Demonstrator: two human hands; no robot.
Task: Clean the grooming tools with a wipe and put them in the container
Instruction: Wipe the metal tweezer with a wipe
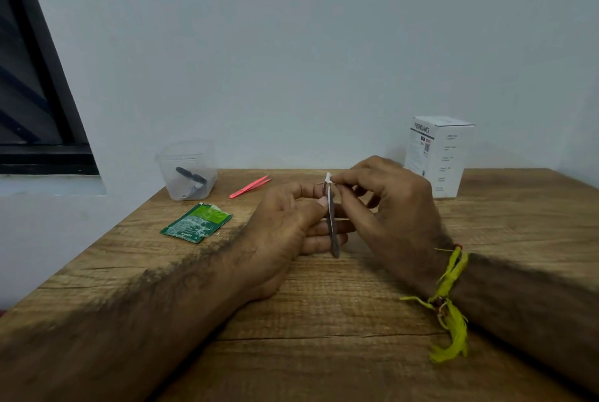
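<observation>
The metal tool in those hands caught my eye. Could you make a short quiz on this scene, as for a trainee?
1. True or false: the pink tweezers lie inside the clear container.
2. Which hand pinches the white wipe at the top of the metal tool? A) left hand B) right hand
3. What lies on the wooden table just in front of the container?

Key:
1. False; they lie on the table to its right.
2. B
3. The torn green sachet.
</observation>
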